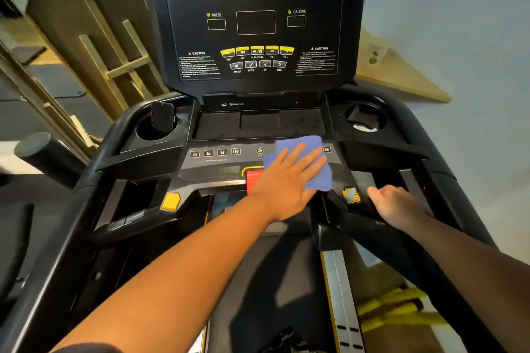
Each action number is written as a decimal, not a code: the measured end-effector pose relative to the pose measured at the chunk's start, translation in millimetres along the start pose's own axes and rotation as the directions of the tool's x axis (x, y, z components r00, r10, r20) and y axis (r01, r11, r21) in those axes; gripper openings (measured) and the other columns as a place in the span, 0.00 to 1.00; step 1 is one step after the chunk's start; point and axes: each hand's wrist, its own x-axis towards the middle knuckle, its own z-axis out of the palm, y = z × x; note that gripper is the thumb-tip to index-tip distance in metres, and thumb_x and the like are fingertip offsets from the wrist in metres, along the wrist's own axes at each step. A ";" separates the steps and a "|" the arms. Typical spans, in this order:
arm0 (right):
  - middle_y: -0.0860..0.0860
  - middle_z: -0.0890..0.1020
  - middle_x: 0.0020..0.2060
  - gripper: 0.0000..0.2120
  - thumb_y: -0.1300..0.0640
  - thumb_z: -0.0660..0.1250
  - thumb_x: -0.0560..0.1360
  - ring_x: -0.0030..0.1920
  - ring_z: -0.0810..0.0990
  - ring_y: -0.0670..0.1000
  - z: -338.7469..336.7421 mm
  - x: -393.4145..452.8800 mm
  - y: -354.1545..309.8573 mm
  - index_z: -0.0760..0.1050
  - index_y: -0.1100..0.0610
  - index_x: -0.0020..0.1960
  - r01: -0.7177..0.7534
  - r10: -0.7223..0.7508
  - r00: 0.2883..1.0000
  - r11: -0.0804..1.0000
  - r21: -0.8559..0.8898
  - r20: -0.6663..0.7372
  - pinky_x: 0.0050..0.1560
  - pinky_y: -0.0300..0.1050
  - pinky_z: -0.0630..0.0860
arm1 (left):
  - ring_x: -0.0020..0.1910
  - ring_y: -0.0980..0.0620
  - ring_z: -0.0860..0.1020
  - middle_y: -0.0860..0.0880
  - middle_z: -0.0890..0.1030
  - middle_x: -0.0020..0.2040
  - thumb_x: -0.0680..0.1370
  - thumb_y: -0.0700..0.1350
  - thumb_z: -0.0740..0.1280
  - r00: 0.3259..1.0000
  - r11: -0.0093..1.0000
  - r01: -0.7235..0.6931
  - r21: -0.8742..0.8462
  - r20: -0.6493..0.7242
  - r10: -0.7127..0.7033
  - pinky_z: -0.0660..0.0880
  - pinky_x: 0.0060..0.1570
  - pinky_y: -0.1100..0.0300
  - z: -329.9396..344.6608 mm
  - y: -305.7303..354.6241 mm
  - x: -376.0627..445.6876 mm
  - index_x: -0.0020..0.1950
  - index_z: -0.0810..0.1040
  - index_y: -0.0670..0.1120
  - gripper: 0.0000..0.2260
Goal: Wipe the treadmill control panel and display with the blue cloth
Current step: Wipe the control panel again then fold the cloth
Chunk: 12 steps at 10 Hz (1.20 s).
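The left hand (289, 178) is lying flat, fingers straight and spread, pressing the blue cloth (301, 160) onto the lower control panel (218, 160) of the treadmill. The cloth is covering the right half of the button row, just right of the fan button (259, 150) and overlapping the upper right edge of the red stop button (253, 180). One numbered key is showing beyond the cloth's right edge.

The right hand (397, 205) is curling its fingers around the right handrail (370, 226), apparently bracing the body. It is holding no cloth.

The upper display (255, 20), with its readout windows and yellow media keys, is standing well above the cloth and is not being touched.

Handling judgement: the cloth is appearing soft, light and limp. It is bunching at its lower right corner, so it is likely to fold or slip under a sliding palm. Holding it under a flat palm with spread fingers is suiting the flat panel; for the upright display, pinching one edge with the thumb is likely to be needed to keep it from dropping. Light pressure is advisable over the keys and the stop button.
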 end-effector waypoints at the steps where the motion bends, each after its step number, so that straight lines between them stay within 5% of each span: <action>1: 0.52 0.78 0.49 0.03 0.55 0.58 0.83 0.52 0.79 0.52 -0.8 -5.4 -1.3 0.69 0.53 0.55 0.085 -0.085 0.996 0.996 -0.021 0.010 0.49 0.44 0.75 | 0.82 0.42 0.55 0.50 0.58 0.83 0.81 0.57 0.51 0.990 0.991 0.128 -0.031 -0.047 -0.130 0.55 0.79 0.40 9.0 -42.5 -37.0 0.83 0.59 0.49 0.30; 3: 0.56 0.79 0.39 0.22 0.48 0.51 0.83 0.46 0.78 0.58 -3.3 -1.1 -0.5 0.75 0.59 0.41 0.030 -0.031 0.998 0.999 0.029 0.055 0.50 0.52 0.74 | 0.83 0.42 0.48 0.49 0.52 0.84 0.80 0.59 0.45 0.854 0.851 0.510 -0.127 -0.050 -0.519 0.50 0.79 0.37 9.3 -98.1 -95.5 0.84 0.53 0.48 0.33; 4: 0.57 0.79 0.39 0.25 0.46 0.51 0.83 0.44 0.78 0.57 -5.4 -4.3 -3.1 0.78 0.60 0.40 -0.006 0.000 0.997 0.997 0.081 0.074 0.51 0.52 0.74 | 0.82 0.38 0.43 0.47 0.46 0.85 0.85 0.57 0.51 0.682 0.681 0.712 -0.173 -0.061 -0.728 0.44 0.79 0.38 9.1 -66.4 -62.2 0.84 0.46 0.47 0.31; 5: 0.58 0.80 0.38 0.25 0.47 0.52 0.83 0.42 0.78 0.56 -6.4 -4.9 -3.6 0.78 0.61 0.40 0.001 -0.009 0.997 0.996 0.094 0.076 0.48 0.52 0.72 | 0.82 0.36 0.39 0.47 0.41 0.84 0.85 0.58 0.50 0.719 0.708 0.679 -0.196 -0.020 -0.695 0.40 0.78 0.38 6.5 -25.5 -12.8 0.84 0.42 0.46 0.32; 6: 0.58 0.80 0.37 0.25 0.48 0.52 0.83 0.40 0.78 0.54 -7.1 -5.1 -3.9 0.78 0.61 0.40 -0.001 -0.010 0.996 0.993 0.122 0.090 0.46 0.51 0.72 | 0.82 0.36 0.39 0.47 0.41 0.84 0.85 0.58 0.50 0.889 0.883 0.454 -0.121 -0.008 -0.458 0.40 0.79 0.38 5.5 26.1 25.3 0.84 0.43 0.47 0.32; 7: 0.56 0.78 0.36 0.23 0.48 0.51 0.84 0.42 0.78 0.55 -4.9 -2.6 -2.3 0.76 0.60 0.41 0.025 -0.032 0.993 0.998 0.064 0.110 0.44 0.50 0.71 | 0.82 0.36 0.39 0.48 0.44 0.85 0.85 0.58 0.50 0.966 0.965 0.257 -0.051 0.026 -0.256 0.41 0.79 0.37 6.3 44.0 34.9 0.84 0.45 0.48 0.31; 8: 0.57 0.79 0.37 0.22 0.49 0.51 0.83 0.42 0.78 0.56 -6.8 -4.3 -1.9 0.76 0.60 0.41 0.018 -0.028 0.993 0.996 0.089 0.113 0.45 0.51 0.71 | 0.83 0.41 0.44 0.50 0.49 0.85 0.83 0.57 0.47 0.995 0.996 -0.087 0.028 0.049 0.086 0.44 0.80 0.40 6.7 14.2 13.8 0.84 0.49 0.51 0.30; 9: 0.57 0.80 0.42 0.20 0.50 0.52 0.84 0.44 0.78 0.55 -7.3 -5.4 -1.7 0.75 0.59 0.45 0.076 -0.080 0.992 0.996 0.047 0.099 0.49 0.51 0.74 | 0.83 0.46 0.46 0.54 0.52 0.84 0.82 0.57 0.48 0.983 0.984 -0.174 -0.021 0.046 0.175 0.44 0.81 0.44 4.2 -28.0 -9.5 0.84 0.52 0.53 0.29; 11: 0.57 0.81 0.39 0.24 0.46 0.51 0.83 0.43 0.79 0.56 -5.1 -2.6 0.6 0.78 0.59 0.41 0.034 -0.042 0.995 0.996 0.087 0.090 0.51 0.53 0.75 | 0.83 0.43 0.43 0.52 0.48 0.85 0.84 0.58 0.47 0.971 0.969 0.237 -0.066 -0.022 -0.239 0.46 0.80 0.39 3.6 -8.2 11.5 0.85 0.48 0.52 0.29; 12: 0.56 0.80 0.37 0.23 0.46 0.51 0.82 0.41 0.79 0.53 -4.4 -1.5 2.8 0.77 0.56 0.40 0.031 -0.045 0.989 0.994 0.103 0.139 0.43 0.51 0.73 | 0.82 0.39 0.41 0.52 0.46 0.85 0.84 0.59 0.45 0.993 0.991 0.116 -0.063 0.027 -0.114 0.42 0.80 0.38 4.5 23.8 32.7 0.85 0.47 0.52 0.30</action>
